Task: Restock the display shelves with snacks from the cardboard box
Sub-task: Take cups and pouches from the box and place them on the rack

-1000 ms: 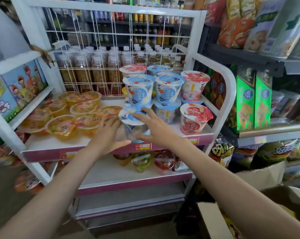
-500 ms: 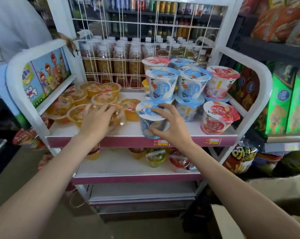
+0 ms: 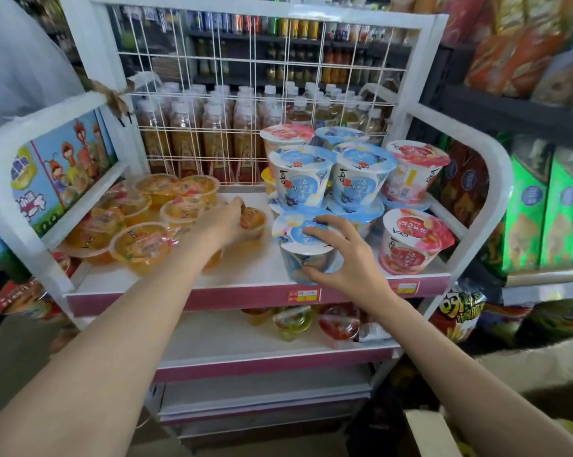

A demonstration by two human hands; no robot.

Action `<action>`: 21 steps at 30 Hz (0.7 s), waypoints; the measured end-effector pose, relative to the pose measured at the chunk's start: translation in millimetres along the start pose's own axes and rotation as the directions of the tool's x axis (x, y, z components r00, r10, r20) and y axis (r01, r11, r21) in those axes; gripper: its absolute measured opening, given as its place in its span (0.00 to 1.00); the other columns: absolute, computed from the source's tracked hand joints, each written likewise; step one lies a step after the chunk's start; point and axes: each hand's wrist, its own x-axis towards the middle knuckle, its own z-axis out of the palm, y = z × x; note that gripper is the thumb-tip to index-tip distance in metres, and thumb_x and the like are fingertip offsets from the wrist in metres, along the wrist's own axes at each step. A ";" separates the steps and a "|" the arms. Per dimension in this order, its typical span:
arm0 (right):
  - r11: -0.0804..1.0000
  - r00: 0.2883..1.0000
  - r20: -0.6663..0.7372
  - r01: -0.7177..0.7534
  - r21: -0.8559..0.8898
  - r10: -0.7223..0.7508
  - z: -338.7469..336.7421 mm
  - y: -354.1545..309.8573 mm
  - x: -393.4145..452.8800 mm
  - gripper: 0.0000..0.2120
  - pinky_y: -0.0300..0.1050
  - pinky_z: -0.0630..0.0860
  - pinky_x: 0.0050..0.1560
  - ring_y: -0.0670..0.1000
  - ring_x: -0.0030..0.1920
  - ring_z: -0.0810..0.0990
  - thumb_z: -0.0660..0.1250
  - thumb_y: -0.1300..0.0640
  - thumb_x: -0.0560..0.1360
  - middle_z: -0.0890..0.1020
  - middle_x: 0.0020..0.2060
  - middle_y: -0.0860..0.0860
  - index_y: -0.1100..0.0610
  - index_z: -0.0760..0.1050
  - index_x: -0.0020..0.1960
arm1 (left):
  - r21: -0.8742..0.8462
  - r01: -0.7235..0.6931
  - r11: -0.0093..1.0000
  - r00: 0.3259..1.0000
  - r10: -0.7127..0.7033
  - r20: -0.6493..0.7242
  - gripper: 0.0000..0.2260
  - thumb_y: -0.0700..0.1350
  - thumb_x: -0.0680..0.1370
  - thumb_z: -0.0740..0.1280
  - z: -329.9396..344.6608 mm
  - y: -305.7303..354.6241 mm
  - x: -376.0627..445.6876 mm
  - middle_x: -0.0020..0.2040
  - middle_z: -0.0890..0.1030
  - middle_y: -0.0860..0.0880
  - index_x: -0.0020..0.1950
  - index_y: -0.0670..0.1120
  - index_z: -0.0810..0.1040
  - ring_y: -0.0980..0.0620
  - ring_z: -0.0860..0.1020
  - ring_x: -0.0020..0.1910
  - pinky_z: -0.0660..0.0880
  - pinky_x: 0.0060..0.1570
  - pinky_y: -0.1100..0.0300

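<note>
1. Right hand (image 3: 351, 262) – fingers curled over the lid and thumb against the side of a blue cup (image 3: 303, 249); it grips the cup, which stands at the front edge of the top shelf (image 3: 262, 272), slightly tilted.
2. Left hand (image 3: 225, 222) – reaches over the orange jelly cups (image 3: 140, 222) on the shelf's left half, fingers wrapped round one orange cup (image 3: 253, 219) at the right edge of that cluster. Motion blur here; the grip looks closed but detail is soft.
3. Behind the held blue cup: stacked blue cups (image 3: 331, 179), two tiers. To their right, pink cups (image 3: 413, 239), one at the front, one stacked behind.
4. Wire grid back panel (image 3: 262, 77) on the white rack; bottles (image 3: 212, 133) visible through it.
5. Second shelf (image 3: 229, 344) below holds a few small jelly cups (image 3: 314, 321), red and green, toward the right.
6. Cardboard box (image 3: 433, 433) – a flap edge shows at bottom right, below the right forearm; contents not readable.
7. Green boxes (image 3: 538, 212) on the neighbouring shelving at right.
</note>
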 end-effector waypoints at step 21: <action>0.677 0.982 -0.031 0.105 -0.728 -0.186 84.6 -40.1 35.1 0.24 0.56 0.75 0.55 0.60 0.59 0.73 0.74 0.57 0.60 0.81 0.55 0.55 0.58 0.79 0.56 | -0.368 0.012 0.930 0.964 -0.108 -0.242 0.23 0.51 0.72 0.70 -41.7 -96.8 -14.0 0.65 0.73 0.42 0.65 0.48 0.71 0.41 0.69 0.65 0.65 0.65 0.42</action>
